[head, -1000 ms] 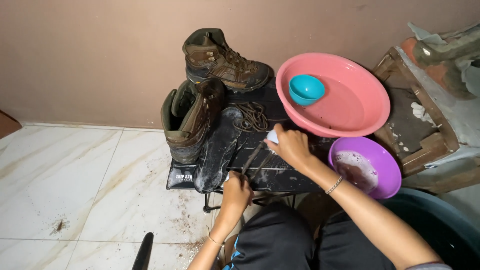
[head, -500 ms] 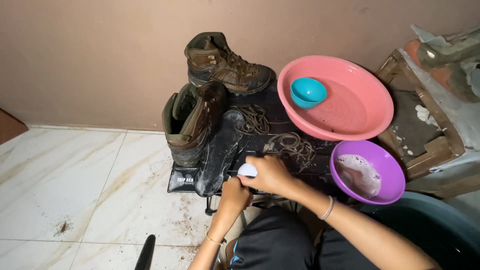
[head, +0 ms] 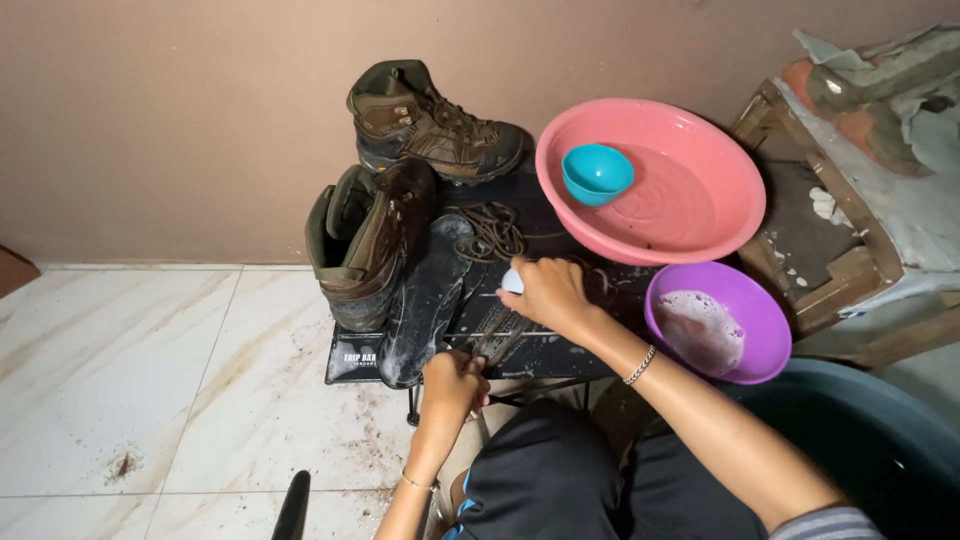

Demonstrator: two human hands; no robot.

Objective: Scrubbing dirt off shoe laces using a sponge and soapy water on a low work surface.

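Observation:
My right hand [head: 545,292] grips a small white brush [head: 511,280] and presses it onto a dark insole [head: 490,335] lying on a small black folding table [head: 560,350]. At the table's near edge my left hand [head: 455,380] pins down the end of that insole. A second black insole [head: 425,300], soapy, lies to the left. Two brown hiking boots stand there: one [head: 365,245] on its side at the left, one [head: 430,125] upright at the back. A tangle of laces [head: 490,230] lies between them.
A pink basin [head: 690,200] holding a teal bowl [head: 597,172] sits at the table's right. A purple bowl [head: 715,320] with suds is below it. A dark tub [head: 870,440] is at lower right, a wooden crate [head: 820,240] beyond. The white tiled floor [head: 150,390] is dirt-speckled.
My right hand moved the brush from upper right down-left along the insole, then back up to the right. My left hand stayed at the table's near edge.

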